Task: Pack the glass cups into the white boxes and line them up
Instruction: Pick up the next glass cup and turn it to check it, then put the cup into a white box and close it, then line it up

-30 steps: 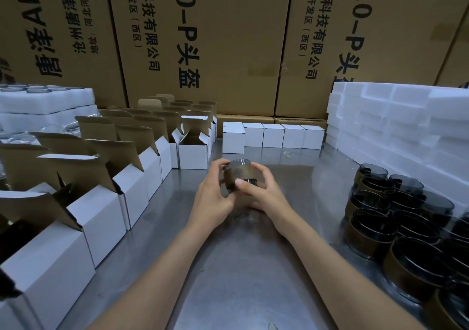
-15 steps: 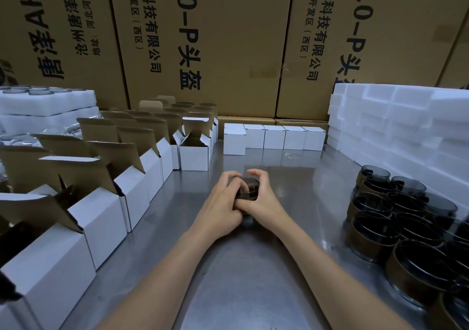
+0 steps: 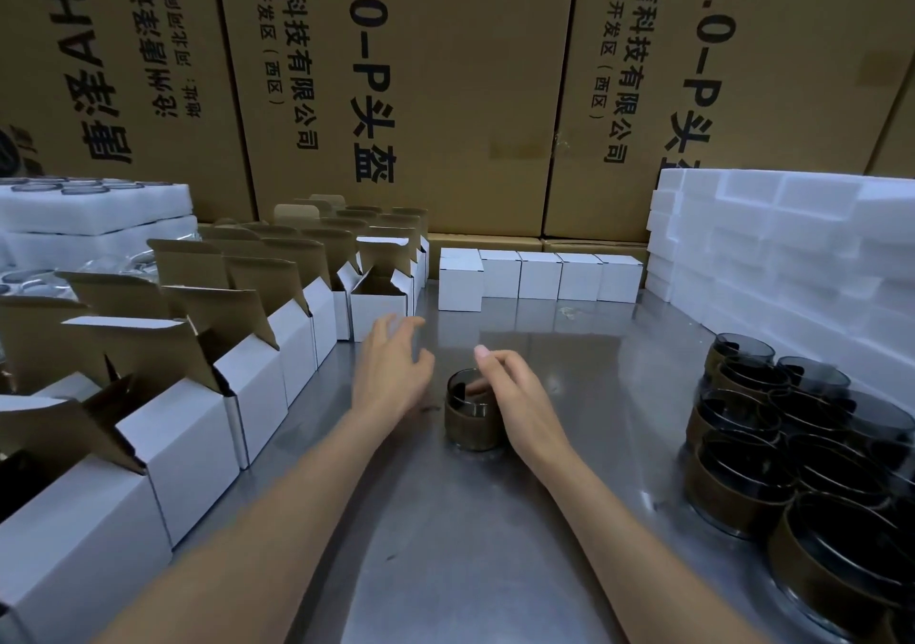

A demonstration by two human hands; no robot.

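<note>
Head view: a person's two bare forearms reach over a steel table (image 3: pixel 445 569), seen from above.
Far left: foam trays (image 3: pixel 89 207) holding more glassware, stacked at the table's edge.
Left side: open white boxes (image 3: pixel 208 420) in rows, brown flaps raised; none shows a cup inside from this angle.
Left hand: left hand (image 3: pixel 391 371) is spread and empty, fingers reaching toward the nearest open box (image 3: pixel 379 309) at the row's far end.
Centre: one glass cup (image 3: pixel 473 413), dark with a brown sleeve, stands upright on the table, between the hands.
Right hand: right hand (image 3: pixel 515 396) is loosely curled just beside the cup's rim, fingertips at its right edge; not clamped on it.
Back centre: five closed white boxes (image 3: pixel 539 277) lined up side by side against the cartons.
Right side: a cluster of unpacked cups (image 3: pixel 802 445) in front of stacked foam blocks (image 3: pixel 792 257).
Progress: early, by my reading; a handful packed, many cups and open boxes left.
</note>
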